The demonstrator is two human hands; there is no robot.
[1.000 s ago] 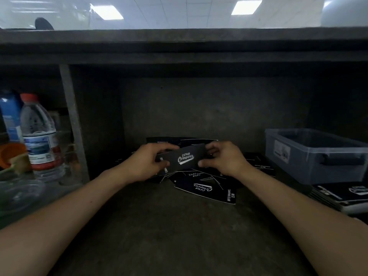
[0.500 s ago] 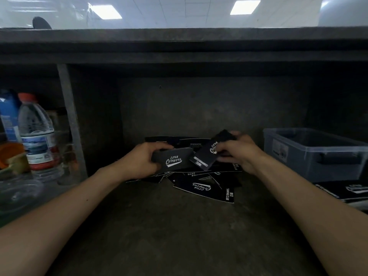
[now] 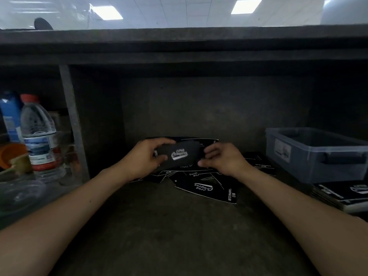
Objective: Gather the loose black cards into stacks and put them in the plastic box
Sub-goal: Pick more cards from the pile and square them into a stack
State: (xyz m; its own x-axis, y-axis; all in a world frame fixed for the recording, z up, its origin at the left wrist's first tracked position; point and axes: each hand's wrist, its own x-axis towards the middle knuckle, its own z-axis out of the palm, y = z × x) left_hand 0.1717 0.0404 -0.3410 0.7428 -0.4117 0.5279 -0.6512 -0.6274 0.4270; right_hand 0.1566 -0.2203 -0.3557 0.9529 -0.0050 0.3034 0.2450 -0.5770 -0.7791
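A small stack of black cards (image 3: 180,154) with white script lettering is held above the dark shelf between both hands. My left hand (image 3: 145,158) grips its left end, thumb on top. My right hand (image 3: 221,159) pinches its right end with curled fingers. Beneath them several loose black cards (image 3: 207,189) lie scattered on the shelf, some partly hidden by my hands. The translucent grey plastic box (image 3: 316,154) stands to the right, open at the top.
A pile of black booklets (image 3: 342,196) lies in front of the box at the right edge. Left of a shelf divider (image 3: 72,124) stand a water bottle (image 3: 38,134), a blue carton (image 3: 10,118) and an orange cup (image 3: 12,154). The shelf's back wall is close behind the cards.
Half a second ago my right hand held a separate card tilted beside the stack. That card now lies on the stack, and my right hand has come back to grip the stack's right end.
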